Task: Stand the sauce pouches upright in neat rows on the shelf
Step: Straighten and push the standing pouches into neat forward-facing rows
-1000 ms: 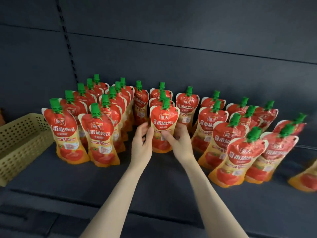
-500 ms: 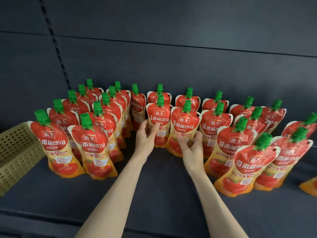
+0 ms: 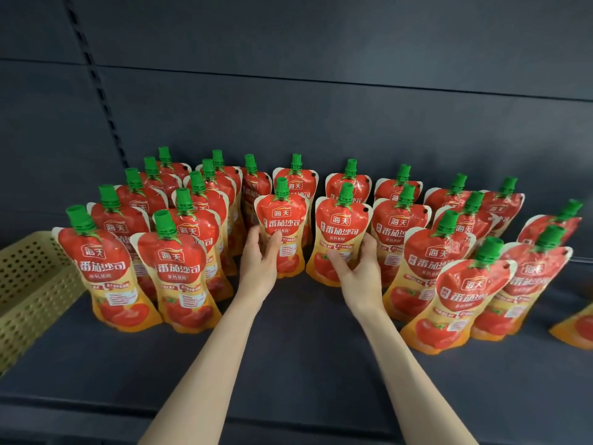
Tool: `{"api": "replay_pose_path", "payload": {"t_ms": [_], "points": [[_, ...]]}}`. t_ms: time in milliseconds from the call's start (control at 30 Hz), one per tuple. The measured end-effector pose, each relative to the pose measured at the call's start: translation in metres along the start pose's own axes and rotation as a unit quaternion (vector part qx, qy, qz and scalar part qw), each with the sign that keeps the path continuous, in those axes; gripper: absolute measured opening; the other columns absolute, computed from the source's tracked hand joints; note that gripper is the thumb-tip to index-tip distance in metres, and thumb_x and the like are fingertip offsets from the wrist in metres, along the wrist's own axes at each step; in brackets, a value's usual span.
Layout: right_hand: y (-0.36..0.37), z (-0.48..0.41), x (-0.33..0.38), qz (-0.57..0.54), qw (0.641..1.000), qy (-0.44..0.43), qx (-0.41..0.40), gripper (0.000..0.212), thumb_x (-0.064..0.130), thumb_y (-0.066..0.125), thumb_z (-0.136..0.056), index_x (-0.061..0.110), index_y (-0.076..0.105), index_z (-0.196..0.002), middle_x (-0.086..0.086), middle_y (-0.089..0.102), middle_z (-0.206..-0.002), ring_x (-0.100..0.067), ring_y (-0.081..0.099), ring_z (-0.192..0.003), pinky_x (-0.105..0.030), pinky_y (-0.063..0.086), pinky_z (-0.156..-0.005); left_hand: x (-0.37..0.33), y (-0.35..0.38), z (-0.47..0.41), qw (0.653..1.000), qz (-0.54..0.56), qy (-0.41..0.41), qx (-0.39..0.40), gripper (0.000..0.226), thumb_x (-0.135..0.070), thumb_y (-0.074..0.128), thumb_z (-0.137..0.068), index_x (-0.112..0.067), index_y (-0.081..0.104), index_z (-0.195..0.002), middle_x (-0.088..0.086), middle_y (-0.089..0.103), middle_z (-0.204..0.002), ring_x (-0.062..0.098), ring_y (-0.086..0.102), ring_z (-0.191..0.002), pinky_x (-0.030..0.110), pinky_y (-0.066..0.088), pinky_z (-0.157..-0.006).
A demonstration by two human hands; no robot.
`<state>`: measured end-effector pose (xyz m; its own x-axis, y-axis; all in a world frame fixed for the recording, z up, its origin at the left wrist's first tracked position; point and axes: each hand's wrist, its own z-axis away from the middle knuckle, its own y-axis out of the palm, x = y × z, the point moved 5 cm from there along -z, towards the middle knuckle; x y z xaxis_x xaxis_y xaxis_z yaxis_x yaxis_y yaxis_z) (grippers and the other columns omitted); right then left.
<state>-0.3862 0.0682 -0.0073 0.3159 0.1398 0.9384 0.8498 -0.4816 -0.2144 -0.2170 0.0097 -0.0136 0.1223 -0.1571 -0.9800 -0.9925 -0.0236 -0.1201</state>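
At the far left edge a perforated yellow basket (image 3: 30,284) sits on the dark shelf (image 3: 288,364), just beside the first rows of sauce pouches (image 3: 106,274) — red and orange, green-capped, standing upright and running back toward the shelf's rear panel (image 3: 321,107). Near the middle, the left hand (image 3: 258,268) wraps the left edge of one upright pouch (image 3: 282,229), thumb across its front and fingers curled behind, closed on it. Just beside that pouch stands a second pouch (image 3: 340,239), and the right hand (image 3: 359,277) holds it low down — fingers spread across its front, thumb at its right edge, a loose but closed hold. Both pouches rest with their bases on the shelf. Further right, more pouches stand in rows leaning slightly, and at the far right edge one pouch (image 3: 574,329) is only partly in view, so I cannot tell how it stands.
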Motion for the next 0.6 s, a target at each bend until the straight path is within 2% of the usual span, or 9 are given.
{"api": "replay_pose_path", "payload": {"t_ms": [100,200,267,367,467,600], "points": [[-0.007,0.006,0.007,0.017,1.000,-0.013,-0.017,0.064,0.024,0.064,-0.088,0.024,0.028,-0.141,0.009,0.043,-0.140,-0.007,0.041,-0.129,-0.031,0.038,-0.107,-0.005,-0.004,0.008,1.000,-0.022,0.016,-0.012,0.055,-0.038,0.050,-0.093,-0.026,0.028,-0.141,-0.008,0.043,-0.135,0.007,0.042,-0.122,0.028,0.042,-0.098],[-0.017,0.015,0.020,0.053,0.997,-0.053,-0.030,0.065,0.027,0.062,-0.089,0.026,0.026,-0.143,0.007,0.037,-0.146,-0.009,0.034,-0.135,-0.036,0.034,-0.112,-0.011,-0.008,0.020,0.997,-0.059,0.042,-0.026,0.064,-0.042,0.050,-0.092,-0.026,0.020,-0.146,-0.004,0.032,-0.150,0.013,0.031,-0.137,0.035,0.031,-0.110],[-0.024,0.022,0.034,0.078,0.991,-0.097,-0.046,0.062,0.027,0.061,-0.090,0.023,0.028,-0.143,0.006,0.036,-0.148,-0.009,0.031,-0.137,-0.034,0.031,-0.113,-0.017,-0.011,0.030,0.994,-0.090,0.056,-0.042,0.063,-0.039,0.050,-0.093,-0.023,0.021,-0.146,-0.003,0.029,-0.151,0.015,0.029,-0.138,0.031,0.028,-0.108],[-0.031,0.029,0.056,0.103,0.980,-0.158,-0.056,0.049,0.025,0.060,-0.090,0.019,0.041,-0.135,0.004,0.040,-0.144,-0.009,0.033,-0.135,-0.027,0.032,-0.110,-0.036,-0.017,0.042,0.987,-0.107,0.108,-0.056,0.049,-0.032,0.051,-0.094,-0.019,0.036,-0.138,-0.003,0.041,-0.141,0.014,0.038,-0.129,0.025,0.033,-0.101],[-0.032,0.024,0.084,0.100,0.977,-0.185,-0.036,0.036,0.023,0.059,-0.091,0.018,0.051,-0.126,0.004,0.052,-0.131,-0.007,0.045,-0.122,-0.021,0.037,-0.101,-0.067,-0.023,0.043,0.977,-0.119,0.170,-0.053,0.036,-0.025,0.054,-0.093,-0.017,0.049,-0.128,-0.007,0.048,-0.125,0.011,0.047,-0.118,0.026,0.041,-0.098],[-0.026,-0.006,0.128,0.093,0.972,-0.217,-0.010,0.021,0.022,0.058,-0.092,0.014,0.061,-0.112,0.003,0.065,-0.110,-0.008,0.058,-0.102,-0.016,0.046,-0.088,-0.125,-0.033,0.025,0.960,-0.155,0.226,-0.053,0.028,-0.018,0.055,-0.092,-0.013,0.057,-0.119,0.001,0.054,-0.120,0.007,0.052,-0.107,0.024,0.045,-0.094]]}}
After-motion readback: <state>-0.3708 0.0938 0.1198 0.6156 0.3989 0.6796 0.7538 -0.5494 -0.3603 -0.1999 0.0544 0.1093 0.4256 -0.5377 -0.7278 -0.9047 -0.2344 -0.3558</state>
